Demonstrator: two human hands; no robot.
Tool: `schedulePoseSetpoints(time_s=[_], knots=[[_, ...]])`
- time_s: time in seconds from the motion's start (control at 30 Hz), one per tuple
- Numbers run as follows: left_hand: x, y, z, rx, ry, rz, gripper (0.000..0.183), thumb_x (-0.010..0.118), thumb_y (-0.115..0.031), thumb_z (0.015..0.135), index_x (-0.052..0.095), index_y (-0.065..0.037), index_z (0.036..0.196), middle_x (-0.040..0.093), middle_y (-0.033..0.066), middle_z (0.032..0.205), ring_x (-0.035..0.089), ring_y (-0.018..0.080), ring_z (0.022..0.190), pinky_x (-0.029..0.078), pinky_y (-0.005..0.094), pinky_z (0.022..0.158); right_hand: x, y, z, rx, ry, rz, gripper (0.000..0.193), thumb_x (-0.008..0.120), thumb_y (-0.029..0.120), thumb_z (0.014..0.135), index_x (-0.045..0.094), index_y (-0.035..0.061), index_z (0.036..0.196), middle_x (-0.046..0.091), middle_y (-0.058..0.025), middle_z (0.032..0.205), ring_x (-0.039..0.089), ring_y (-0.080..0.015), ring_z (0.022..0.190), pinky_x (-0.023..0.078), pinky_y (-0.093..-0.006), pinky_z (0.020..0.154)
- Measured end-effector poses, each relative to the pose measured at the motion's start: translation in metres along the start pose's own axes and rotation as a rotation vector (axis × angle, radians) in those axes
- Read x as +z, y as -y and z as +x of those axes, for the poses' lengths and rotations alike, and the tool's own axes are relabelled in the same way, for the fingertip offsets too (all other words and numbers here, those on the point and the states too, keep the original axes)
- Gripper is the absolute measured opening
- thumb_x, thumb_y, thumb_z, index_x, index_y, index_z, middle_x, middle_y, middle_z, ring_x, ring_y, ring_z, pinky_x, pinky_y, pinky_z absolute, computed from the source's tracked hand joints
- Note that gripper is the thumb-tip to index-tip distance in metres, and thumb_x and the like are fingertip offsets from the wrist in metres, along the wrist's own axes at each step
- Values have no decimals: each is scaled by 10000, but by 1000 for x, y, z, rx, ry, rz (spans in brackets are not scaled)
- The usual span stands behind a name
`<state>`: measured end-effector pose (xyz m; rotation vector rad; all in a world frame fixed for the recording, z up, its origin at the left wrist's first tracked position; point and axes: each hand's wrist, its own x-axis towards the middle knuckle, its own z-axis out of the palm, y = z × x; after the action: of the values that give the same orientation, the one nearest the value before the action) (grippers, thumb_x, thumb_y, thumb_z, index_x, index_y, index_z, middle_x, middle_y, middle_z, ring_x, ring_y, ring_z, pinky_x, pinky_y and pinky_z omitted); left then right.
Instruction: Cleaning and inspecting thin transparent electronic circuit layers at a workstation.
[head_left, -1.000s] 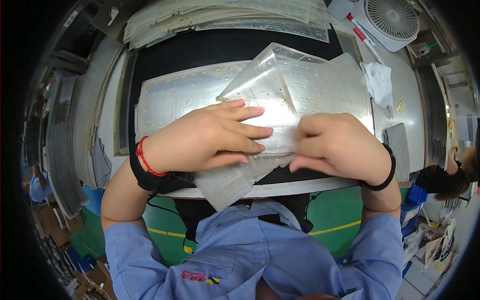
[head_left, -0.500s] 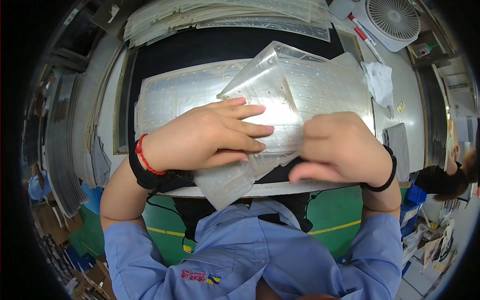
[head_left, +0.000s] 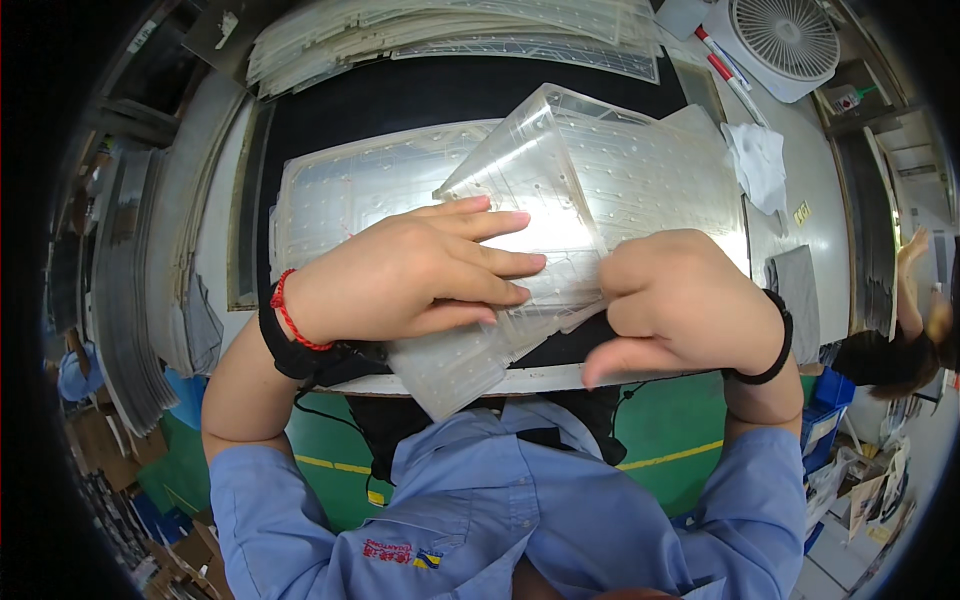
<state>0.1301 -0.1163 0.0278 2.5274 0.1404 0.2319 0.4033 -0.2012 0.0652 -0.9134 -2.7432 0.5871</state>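
A translucent plastic sheet with small dots (head_left: 560,190) lies folded over itself in front of me, its bend rising to a cone-shaped curl. One corner of the plastic hangs over the bench's near edge. My left hand (head_left: 425,265) is flat on the folded part, fingers spread. At the fold's right edge is my right hand (head_left: 680,300), slightly blurred. Its fingers are curled in while the thumb sticks out toward me; whatever they hold, if anything, is hidden. More translucent sheets (head_left: 340,175) lie beneath, on a black mat (head_left: 420,100).
A tall stack of translucent sheets (head_left: 450,30) spans the far side. To the right are a white fan (head_left: 785,40), red-capped markers (head_left: 735,85), a crumpled white cloth (head_left: 757,165) and a grey cloth (head_left: 795,295). More stacked sheets (head_left: 190,220) stand left.
My right hand has shifted slightly, its thumb now a little nearer to me. My left hand and the folded sheet stay in place.
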Motion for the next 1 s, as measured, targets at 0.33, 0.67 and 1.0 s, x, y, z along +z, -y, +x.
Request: schedulePoseSetpoints(time_s=[0.33,0.67,1.0], knots=[[-14,3,-10,0,-141,-107,211,738,-167,853,726,-36,1018,706,117,1179,559,340,1281,406,490,1091,-12,-55,-30,482,-789,282,144,683,170,930,679,27,951,596,32,784,508,-51,693,407,-213,620],[-61,49,-67,-488,-846,-942,659,249,-522,1071,459,22,1377,649,185,1222,696,220,990,567,286,814,-41,-109,-71,641,-860,264,214,672,202,950,656,9,1042,598,26,855,516,-62,801,422,-218,741],[-64,99,-92,-842,-652,-692,276,496,-324,1056,598,-69,1070,690,36,877,610,57,656,435,173,535,-31,-110,-66,787,-393,186,326,700,243,913,676,-12,1114,664,-35,938,564,-134,844,465,-281,804]])
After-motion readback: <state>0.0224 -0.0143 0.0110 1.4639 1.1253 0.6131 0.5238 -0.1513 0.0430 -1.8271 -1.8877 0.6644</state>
